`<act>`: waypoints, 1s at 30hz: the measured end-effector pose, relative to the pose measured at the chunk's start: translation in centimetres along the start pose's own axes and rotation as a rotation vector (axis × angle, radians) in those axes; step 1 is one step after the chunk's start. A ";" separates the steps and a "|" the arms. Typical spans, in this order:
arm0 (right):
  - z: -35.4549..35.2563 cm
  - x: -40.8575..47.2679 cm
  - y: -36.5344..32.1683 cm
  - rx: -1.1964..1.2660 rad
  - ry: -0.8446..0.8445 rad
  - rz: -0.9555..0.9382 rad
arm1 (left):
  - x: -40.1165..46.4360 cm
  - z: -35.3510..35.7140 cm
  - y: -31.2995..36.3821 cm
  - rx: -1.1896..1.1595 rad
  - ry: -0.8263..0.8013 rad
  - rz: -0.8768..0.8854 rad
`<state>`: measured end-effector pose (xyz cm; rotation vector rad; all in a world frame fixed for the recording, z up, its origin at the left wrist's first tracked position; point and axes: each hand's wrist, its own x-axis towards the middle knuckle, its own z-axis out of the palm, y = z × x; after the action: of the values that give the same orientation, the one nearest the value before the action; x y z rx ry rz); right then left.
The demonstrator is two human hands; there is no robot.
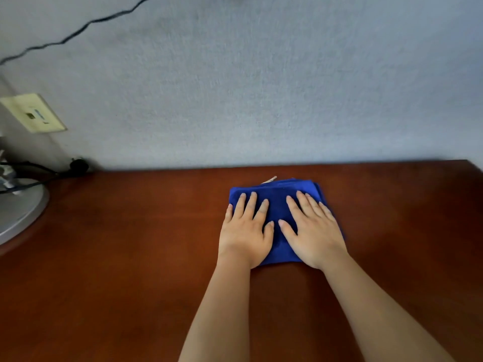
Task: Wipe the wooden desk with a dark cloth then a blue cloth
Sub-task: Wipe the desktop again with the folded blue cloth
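Head view. Wooden bench (130,257), reddish-brown, fills the lower half; pale textured wall (261,87) behind it.

Folded blue cloth (278,202) lies flat on the bench at about 1 o'clock from frame centre, near the back edge but apart from the wall. A small pale tag (270,180) sticks out at its 12 o'clock edge.

Left hand (245,231) lies palm-down on the cloth's 9 o'clock half, fingers straight and spread, gripping nothing. Right hand (313,231) does the same on the 3 o'clock half, fingers straight and fanned toward 11 o'clock. Thumbs nearly meet over the cloth's middle. No dark cloth in view.

At 9 o'clock: grey round lamp base (21,207) on the bench's corner, black cables (39,168) running to a plug (78,165), cream wall plate (34,113) above. A black cord (78,30) crosses the wall at 11 o'clock.

Judgement: blue-cloth stage, the second of the task. The cloth looks soft, light, several layers thick; likely to bunch or unfold if dragged by one edge. Flat palm pressure over the middle should keep the folds together; the polished wood looks slick enough for it to slide.
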<state>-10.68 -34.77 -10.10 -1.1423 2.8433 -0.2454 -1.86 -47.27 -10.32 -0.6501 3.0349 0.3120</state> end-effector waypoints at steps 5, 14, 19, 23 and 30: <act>-0.1 -2.8 0.3 0.012 0.008 0.017 | -1.6 0.3 0.9 0.036 -0.015 0.028; 0.3 0.0 1.6 0.007 0.032 0.010 | 1.6 0.1 0.9 0.056 -0.022 0.046; 0.3 4.0 3.0 -0.006 0.040 0.013 | 5.6 0.1 0.9 0.041 -0.012 0.048; 0.3 7.0 3.8 -0.013 0.051 0.012 | 8.5 -0.1 0.6 0.032 0.000 0.040; 0.1 9.4 4.4 -0.022 0.043 0.011 | 10.8 -0.3 0.4 0.026 0.007 0.034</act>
<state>-20.50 -38.18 -10.97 -1.1394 2.8951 -0.2417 -11.85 -51.31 -10.63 -0.6000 3.0536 0.2710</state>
